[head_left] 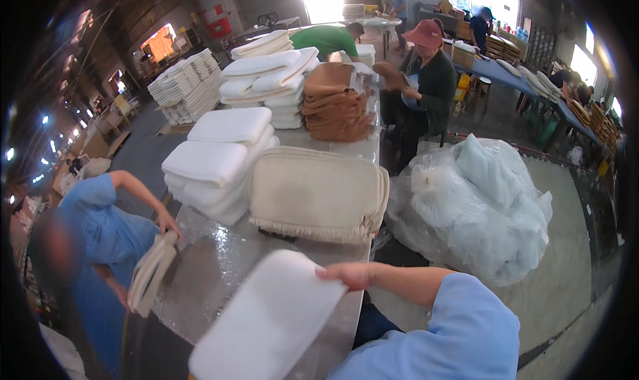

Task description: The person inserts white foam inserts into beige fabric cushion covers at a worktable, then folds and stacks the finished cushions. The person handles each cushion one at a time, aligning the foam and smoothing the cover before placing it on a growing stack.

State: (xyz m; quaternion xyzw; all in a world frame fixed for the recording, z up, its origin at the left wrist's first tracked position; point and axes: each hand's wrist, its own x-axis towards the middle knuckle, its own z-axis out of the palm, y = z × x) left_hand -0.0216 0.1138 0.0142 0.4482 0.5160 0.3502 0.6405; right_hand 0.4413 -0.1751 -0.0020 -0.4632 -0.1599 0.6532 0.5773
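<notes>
My right hand [349,273] grips the upper right edge of a white rounded-rectangular pad [269,320], thumb on top and the other fingers hidden beneath. The pad hangs tilted over the near end of a table [206,263] with a shiny plastic covering. My left hand does not show. Just beyond the pad is a stack of beige cloth pads [319,190] with a frayed near edge. Left of that stack rise thick folded white pads [206,157].
At the left a person in blue [110,227] holds folded cream cloths [153,270]. Brown cloths [333,107] are stacked farther along the table. A big clear plastic bag with white filling [492,207] stands on the floor at right. Beyond it, a person wears a red hat [426,34].
</notes>
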